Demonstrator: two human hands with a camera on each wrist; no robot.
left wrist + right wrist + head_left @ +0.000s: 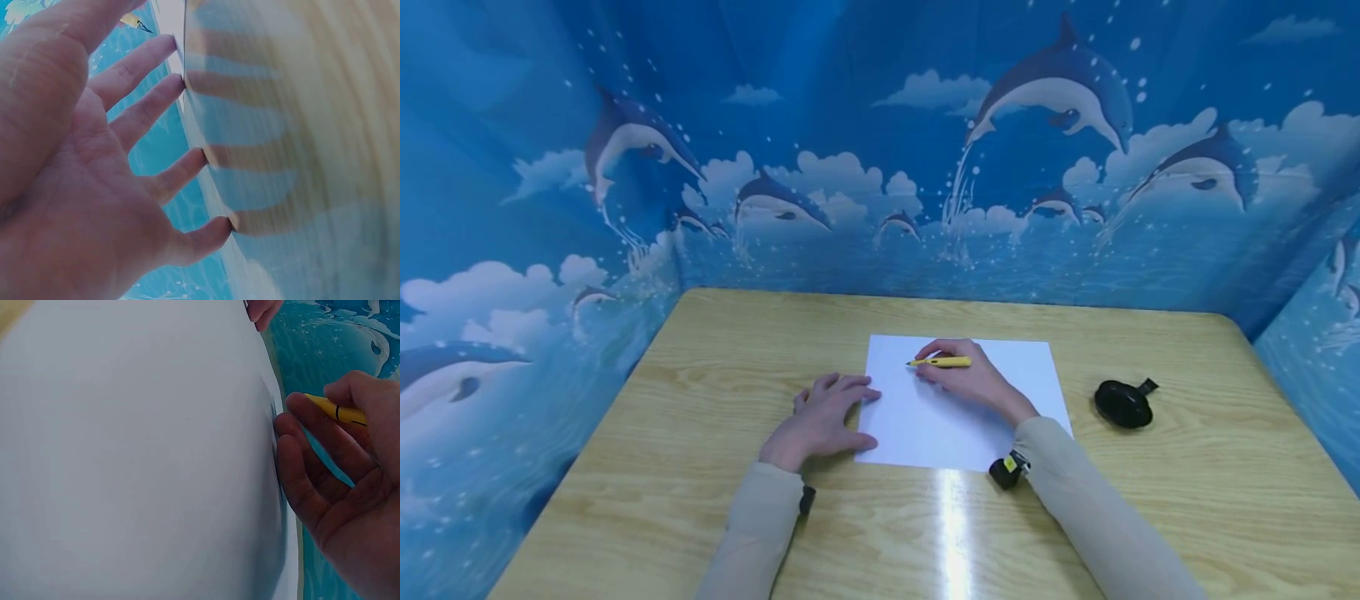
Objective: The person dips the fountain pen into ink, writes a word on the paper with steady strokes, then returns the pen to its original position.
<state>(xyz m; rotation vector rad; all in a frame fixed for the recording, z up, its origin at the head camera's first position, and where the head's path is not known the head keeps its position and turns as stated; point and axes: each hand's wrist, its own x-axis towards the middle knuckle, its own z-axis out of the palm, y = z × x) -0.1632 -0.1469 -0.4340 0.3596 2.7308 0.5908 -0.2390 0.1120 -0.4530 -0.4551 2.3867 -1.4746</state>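
Note:
A white sheet of paper [910, 425] lies on the wooden table. My right hand [973, 382] is over its upper part and pinches a yellow fountain pen [955, 362] between thumb and fingers. The pen's dark pointed tip faces left, close above the paper. In the right wrist view the other fingers [290, 456] of this hand rest at the paper's surface. My left hand [823, 417] lies spread at the sheet's left edge, thumb and index fingertip on the paper. In the left wrist view its outer fingertips [225, 230] touch the tabletop.
To the right of the paper sits a small black rounded object [1123, 405] with a short tab. The wooden table [737, 333] ends at a blue dolphin-print curtain [850, 233] behind and at the sides. A black wrist camera [1004, 472] hangs under the right sleeve, near the paper's lower edge.

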